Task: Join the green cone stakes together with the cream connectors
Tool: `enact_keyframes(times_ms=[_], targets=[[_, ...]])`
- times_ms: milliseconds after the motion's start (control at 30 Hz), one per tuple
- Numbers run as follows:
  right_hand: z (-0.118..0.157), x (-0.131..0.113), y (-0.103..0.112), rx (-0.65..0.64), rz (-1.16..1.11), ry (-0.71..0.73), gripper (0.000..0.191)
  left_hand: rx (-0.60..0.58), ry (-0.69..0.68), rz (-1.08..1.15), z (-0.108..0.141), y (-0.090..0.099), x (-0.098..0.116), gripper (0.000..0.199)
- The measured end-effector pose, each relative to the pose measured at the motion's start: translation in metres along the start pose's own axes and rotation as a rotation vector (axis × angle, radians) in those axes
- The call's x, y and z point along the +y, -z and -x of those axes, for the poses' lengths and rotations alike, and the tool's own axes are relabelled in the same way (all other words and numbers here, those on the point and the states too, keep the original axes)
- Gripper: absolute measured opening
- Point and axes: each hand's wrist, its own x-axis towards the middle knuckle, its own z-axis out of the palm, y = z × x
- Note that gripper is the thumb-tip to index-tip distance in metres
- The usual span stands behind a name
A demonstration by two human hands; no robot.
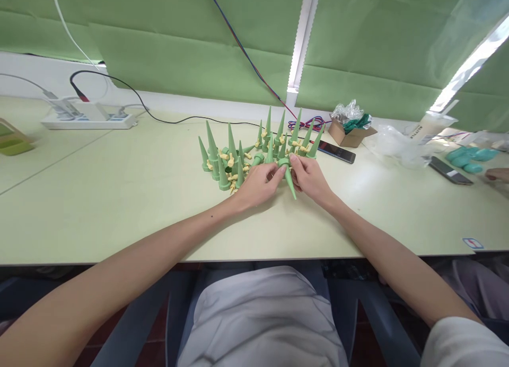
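Observation:
Both of my hands meet over the table, holding one green plastic cone point(290, 181) whose tip points down toward me. The fingers of my left hand point(260, 184) are closed on its collared base from the left. From the right, my right hand point(308, 177) pinches the same base end. Whether a small part sits between the fingertips is hidden. Just beyond stand several upright green cones point(231, 141), with others lying on their sides. Small pale-yellow plastic pieces point(230, 160) lie among them.
A power strip point(89, 122) is at the back left. Behind the cones lie a phone point(336, 151) and a small cardboard box point(350, 133) with gloves. Further right are a plastic cup point(431, 127), another phone point(450, 171), teal gloves point(471, 157) and another person's hand point(498, 174).

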Motion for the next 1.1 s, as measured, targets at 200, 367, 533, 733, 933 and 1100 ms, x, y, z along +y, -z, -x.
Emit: enact_keyframes(times_ms=[200, 367, 533, 733, 933, 1100], targets=[[0.000, -0.001, 0.000, -0.010, -0.002, -0.007, 0.062, 0.002, -0.003, -0.002, 0.000, 0.000, -0.001, 0.042], [0.000, -0.001, 0.001, -0.018, 0.004, 0.002, 0.062, 0.000, -0.003, -0.008, 0.000, -0.001, -0.001, 0.041], [0.000, 0.000, 0.001, -0.032, 0.027, 0.005, 0.061, -0.004, 0.009, -0.017, 0.000, -0.001, 0.000, 0.041], [0.001, -0.003, 0.003, -0.063, 0.118, 0.020, 0.059, -0.012, 0.022, -0.037, -0.001, -0.001, -0.003, 0.041], [0.001, 0.000, 0.003, -0.115, 0.341, 0.080, 0.053, -0.044, 0.029, -0.094, -0.004, -0.002, -0.012, 0.035], [0.001, 0.001, 0.002, -0.118, 0.378, 0.092, 0.049, -0.049, 0.036, -0.124, -0.005, -0.003, -0.015, 0.034]])
